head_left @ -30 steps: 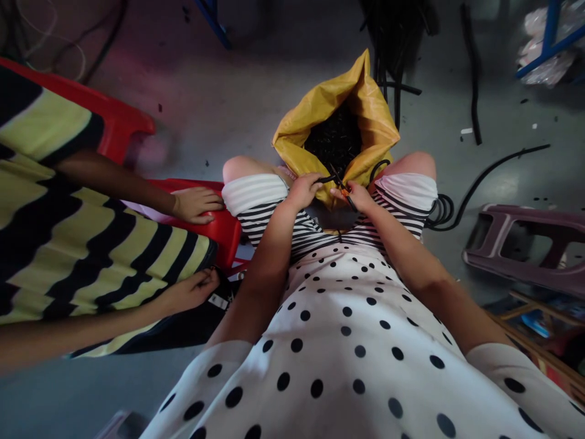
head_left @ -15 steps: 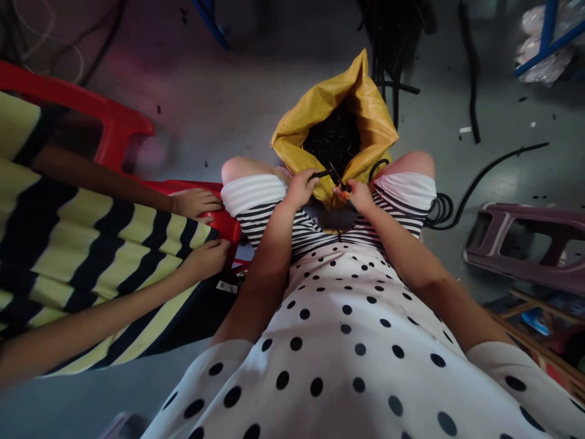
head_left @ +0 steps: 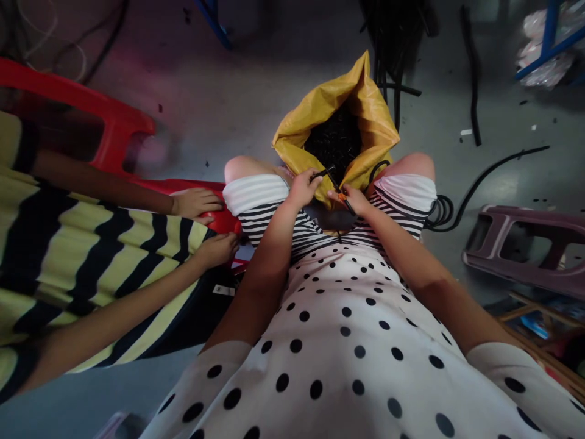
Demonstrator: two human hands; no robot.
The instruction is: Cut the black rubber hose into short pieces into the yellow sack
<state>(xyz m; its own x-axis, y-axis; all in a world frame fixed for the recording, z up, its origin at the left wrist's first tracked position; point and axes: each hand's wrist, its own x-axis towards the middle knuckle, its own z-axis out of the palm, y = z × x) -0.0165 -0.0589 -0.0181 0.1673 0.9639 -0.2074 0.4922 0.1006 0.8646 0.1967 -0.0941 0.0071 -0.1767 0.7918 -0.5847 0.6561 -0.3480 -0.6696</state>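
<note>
My left hand (head_left: 302, 188) is closed around a short end of black rubber tube (head_left: 321, 174), which points right toward the sack's mouth. Wrapped in my right hand (head_left: 357, 199) is a pair of dark scissors (head_left: 342, 196) with orange on the handles. Their blades meet the tube's end just in front of my left fingers; exact contact is too small to tell. Right behind both hands stands an open yellow woven sack (head_left: 315, 94), holding many small cut black pieces (head_left: 336, 143). A loop of black tube (head_left: 378, 166) lies by my right knee.
A person in a striped shirt (head_left: 91, 244) is close on my left, hands on a red plastic stool (head_left: 223, 222). Coiled black tube (head_left: 442, 213) and a purple stool (head_left: 493, 238) are at right. More black tubes (head_left: 397, 49) lie beyond the sack.
The scissors' blades, spread apart before, now look closer together, and the tool has tilted. My left hand has shifted slightly right. The other person's nearer hand has moved a little up and right.
</note>
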